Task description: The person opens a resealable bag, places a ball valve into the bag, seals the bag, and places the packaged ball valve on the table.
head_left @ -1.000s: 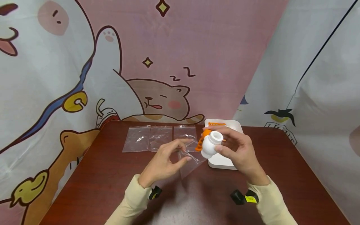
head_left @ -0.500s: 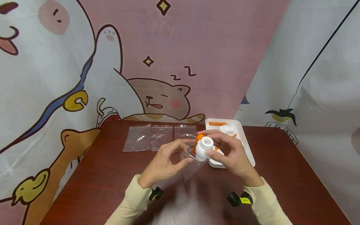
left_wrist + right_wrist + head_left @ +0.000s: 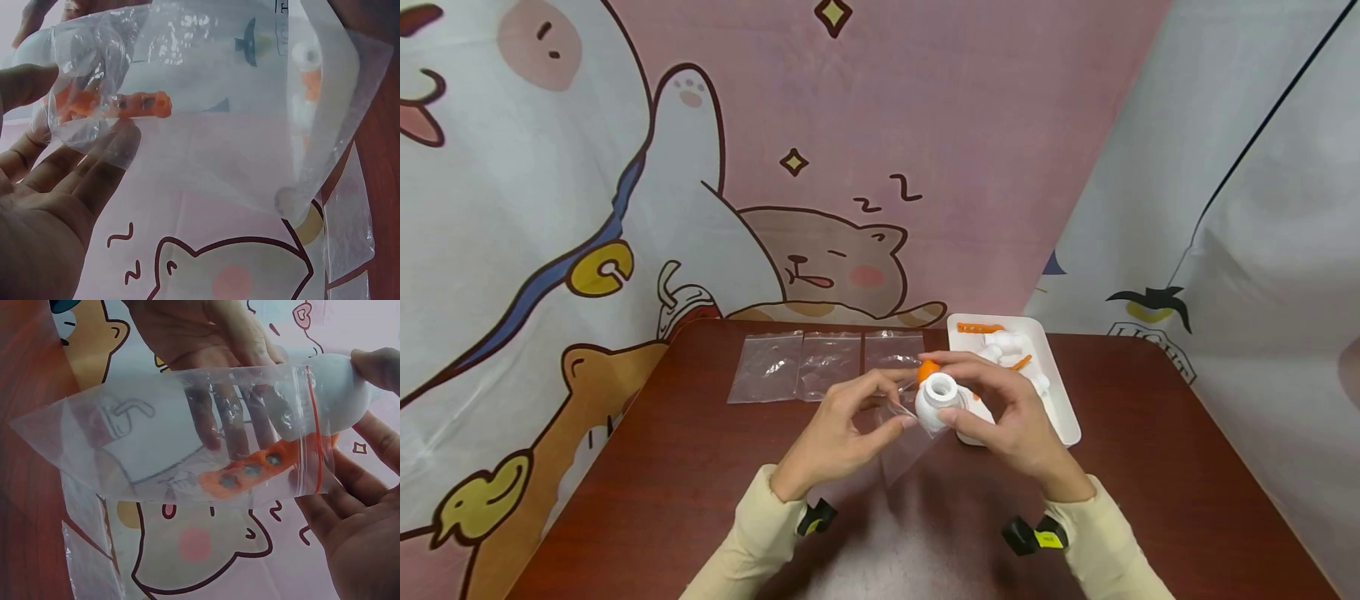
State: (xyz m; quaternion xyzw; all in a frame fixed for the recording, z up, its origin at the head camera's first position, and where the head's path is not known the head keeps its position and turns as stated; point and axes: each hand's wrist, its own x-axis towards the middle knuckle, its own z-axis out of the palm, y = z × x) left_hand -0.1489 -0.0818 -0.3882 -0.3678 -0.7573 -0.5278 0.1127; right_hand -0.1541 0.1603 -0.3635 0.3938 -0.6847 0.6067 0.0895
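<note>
My left hand [image 3: 842,437] pinches the mouth of a clear zip-lock bag [image 3: 150,431], which hangs down over the table. My right hand [image 3: 1018,412] grips a rounded white plastic piece [image 3: 929,408] with a ring-shaped open neck, along with an orange strip with holes [image 3: 250,470]. In the right wrist view, much of the orange strip lies inside the bag. The white piece sits at the bag's red zip line, partly in and partly out. Through the film, the left wrist view also shows the orange strip.
Three flat clear bags [image 3: 765,367] lie in a row at the table's back. Behind my right hand stands a white tray [image 3: 1063,417] with another orange strip [image 3: 979,328] and several white parts [image 3: 1006,342]. A printed cloth [image 3: 985,167] hangs behind the table.
My right hand has moved left and slightly down, bringing the white piece and orange strip into the bag's mouth. More of the tray shows. My left hand has stayed nearly still.
</note>
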